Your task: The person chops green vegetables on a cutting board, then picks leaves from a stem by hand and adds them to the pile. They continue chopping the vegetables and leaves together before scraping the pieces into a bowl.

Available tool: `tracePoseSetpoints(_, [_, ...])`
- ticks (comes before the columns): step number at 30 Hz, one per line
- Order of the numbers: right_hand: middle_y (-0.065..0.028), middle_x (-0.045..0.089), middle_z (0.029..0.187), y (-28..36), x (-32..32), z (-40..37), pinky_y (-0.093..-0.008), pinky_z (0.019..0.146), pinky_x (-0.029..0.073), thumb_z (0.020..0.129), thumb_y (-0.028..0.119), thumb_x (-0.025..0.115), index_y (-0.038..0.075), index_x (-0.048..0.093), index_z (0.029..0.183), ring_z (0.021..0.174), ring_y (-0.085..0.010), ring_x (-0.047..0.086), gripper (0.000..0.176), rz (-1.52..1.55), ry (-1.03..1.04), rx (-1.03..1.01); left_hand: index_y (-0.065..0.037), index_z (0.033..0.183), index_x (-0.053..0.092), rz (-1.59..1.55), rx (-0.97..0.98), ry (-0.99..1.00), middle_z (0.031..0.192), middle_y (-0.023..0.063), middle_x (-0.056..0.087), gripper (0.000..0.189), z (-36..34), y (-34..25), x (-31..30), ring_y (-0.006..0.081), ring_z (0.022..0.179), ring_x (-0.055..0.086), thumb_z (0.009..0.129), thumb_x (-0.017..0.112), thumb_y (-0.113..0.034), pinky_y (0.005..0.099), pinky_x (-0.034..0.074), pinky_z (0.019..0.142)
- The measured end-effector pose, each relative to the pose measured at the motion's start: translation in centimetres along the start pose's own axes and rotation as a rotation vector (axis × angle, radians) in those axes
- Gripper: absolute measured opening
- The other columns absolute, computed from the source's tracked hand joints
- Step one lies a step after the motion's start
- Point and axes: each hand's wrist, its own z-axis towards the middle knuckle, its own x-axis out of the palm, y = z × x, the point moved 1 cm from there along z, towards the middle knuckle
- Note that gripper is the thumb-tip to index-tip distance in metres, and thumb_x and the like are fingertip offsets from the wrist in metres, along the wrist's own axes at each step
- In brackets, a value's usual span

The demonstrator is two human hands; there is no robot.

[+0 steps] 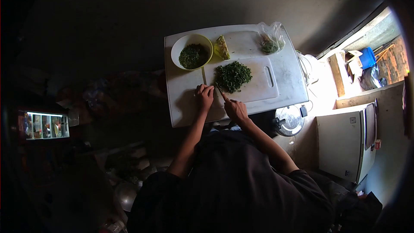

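Note:
Chopped green leaves [233,77] lie heaped on a white cutting board [258,90] with a slot handle at its right end. My right hand [236,110] is closed around a knife [221,92], its blade pointing up and left at the heap's lower left edge. Close to the blade tip, my left hand [205,96] rests near the board's left end with its fingers curled together. Whatever those fingers may hold is too small to make out. Behind the left hand stands a yellow-green bowl [210,54] with more chopped greens inside.
On the white table [289,77], a yellow-green packet [222,48] lies beside the bowl, and a clear plastic bag [271,39] holding greens sits at the back right. A lidded pot [291,121] stands beyond the table's right front corner, near a white fridge [338,140].

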Motion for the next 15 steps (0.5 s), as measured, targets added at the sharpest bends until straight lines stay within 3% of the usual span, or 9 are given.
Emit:
tracePoseSetpoints(4, [-0.0185, 0.070, 0.082, 1.2, -1.4, -0.3, -0.0518, 0.059, 0.052, 0.091, 0.015, 0.051, 0.021, 0.052, 0.143, 0.068, -0.0395, 0.067, 0.052, 0.006, 0.053, 0.023, -0.005, 0.085, 0.071, -0.042, -0.001, -0.031, 0.084, 0.0098, 0.062, 0.007, -0.2, 0.7, 0.4, 0.0319, 0.086, 0.061, 0.078, 0.073, -0.003, 0.0406, 0.050, 0.074])
tracePoseSetpoints(15, [-0.0187, 0.069, 0.076, 0.9, -0.7, -0.6, -0.0510, 0.055, 0.052, 0.089, 0.013, 0.052, 0.020, 0.054, 0.141, 0.066, -0.0393, 0.067, 0.052, -0.065, 0.057, 0.001, -0.009, 0.078, 0.069, 0.043, 0.045, -0.026, 0.085, 0.0065, 0.064, 0.005, 0.3, 0.2, -0.2, 0.0301, 0.087, 0.059, 0.076, 0.073, -0.008, 0.0415, 0.050, 0.076])
